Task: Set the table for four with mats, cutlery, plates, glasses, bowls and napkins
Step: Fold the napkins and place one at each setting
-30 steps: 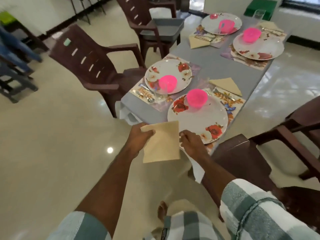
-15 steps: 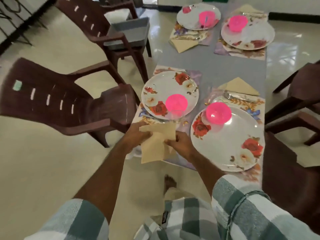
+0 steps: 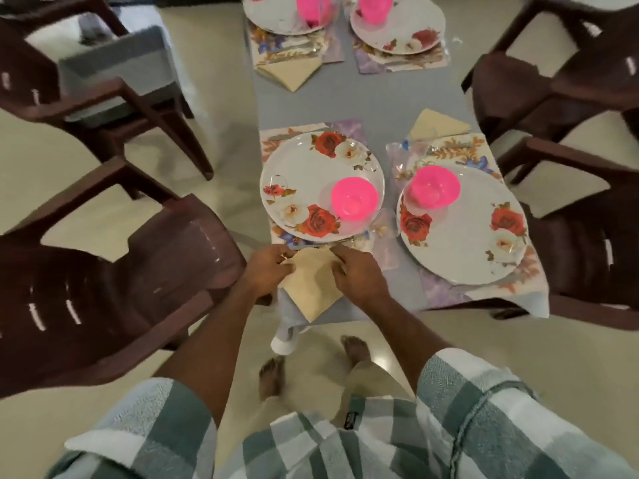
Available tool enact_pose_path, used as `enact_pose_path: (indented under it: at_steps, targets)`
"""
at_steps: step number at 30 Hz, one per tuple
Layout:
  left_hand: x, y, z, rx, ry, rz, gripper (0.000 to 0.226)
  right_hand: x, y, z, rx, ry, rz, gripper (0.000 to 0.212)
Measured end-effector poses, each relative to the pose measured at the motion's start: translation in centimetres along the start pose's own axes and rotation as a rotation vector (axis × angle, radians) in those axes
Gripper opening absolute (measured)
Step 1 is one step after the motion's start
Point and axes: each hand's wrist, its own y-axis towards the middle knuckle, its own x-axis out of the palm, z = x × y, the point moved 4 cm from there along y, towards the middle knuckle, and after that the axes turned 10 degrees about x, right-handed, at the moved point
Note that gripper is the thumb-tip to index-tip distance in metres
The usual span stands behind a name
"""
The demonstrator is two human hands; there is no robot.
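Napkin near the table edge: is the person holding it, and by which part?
Yes. Both hands pinch the beige napkin at its upper corners: left hand on its left, right hand on its right.

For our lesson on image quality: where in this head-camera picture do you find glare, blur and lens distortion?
Head view: glare shows as pale patches on the glossy floor near the feet; the far plates at the top edge and the left chair look soft and smeared; the wide lens bends the chairs outward at the sides; the hands and the napkin are lit evenly, without hard shadows.

Far plates cut off by top edge
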Motion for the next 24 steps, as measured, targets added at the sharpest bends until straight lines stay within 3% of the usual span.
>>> enact_pose_path:
  at_steps: [3,8,20,24]
  targets:
    - [-1.2,0.1,-1.2,0.07,-0.042,-0.045,0.017,0.8,-1.2,-2.9,0.01,-0.11,0.149,0.029]
    - [-1.9,1.2,-2.9,0.145,0.014,-0.031,0.012,2.7,-1.9,-5.0,0.02,-0.187,0.231,0.021]
    - [-1.9,1.5,-7.2,0.056,-0.036,-0.072,0.023,9.2,-6.5,-4.8,0.13,-0.22,0.095,0.024]
    - [-1.7,1.2,-7.5,-0.076,-0.148,-0.052,0.017,10.4,-7.3,-4.3,0.169,-0.245,0.051,0.023]
